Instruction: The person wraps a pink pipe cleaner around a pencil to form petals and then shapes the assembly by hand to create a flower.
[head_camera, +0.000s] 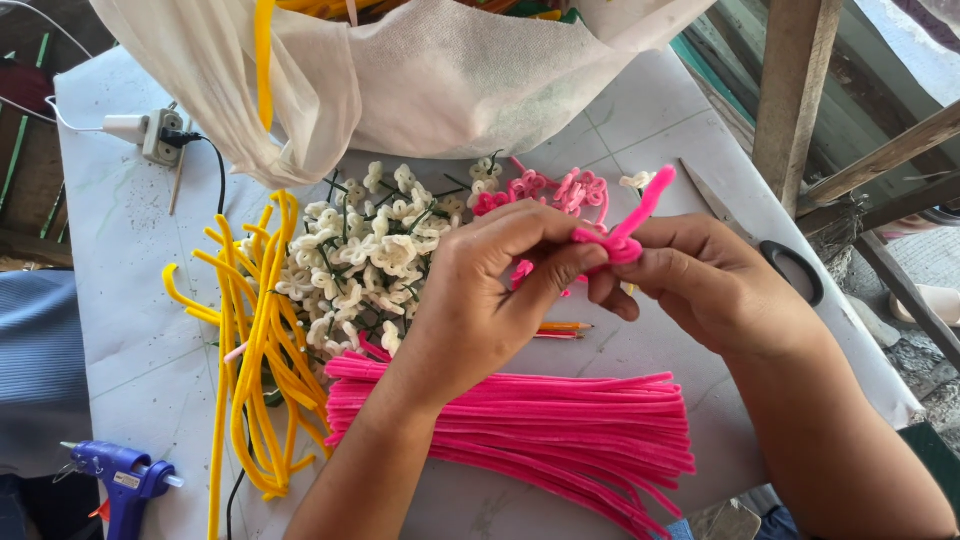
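Note:
Both of my hands meet over the middle of a white table (120, 330) and pinch one pink pipe cleaner (640, 215). My left hand (490, 290) grips its curled part between thumb and fingers. My right hand (700, 280) holds the same piece from the right, and its free end sticks up and to the right. Below my hands lies a thick bundle of straight pink pipe cleaners (540, 420). Finished pink flower shapes (560, 190) lie just behind my hands.
A heap of white pipe-cleaner flowers with green stems (360, 250) and a loose bunch of yellow pipe cleaners (260, 340) lie at the left. A blue glue gun (125, 480) sits bottom left. Scissors (770, 250) lie right, a cloth bag (420, 80) behind, a power socket (160, 135) far left.

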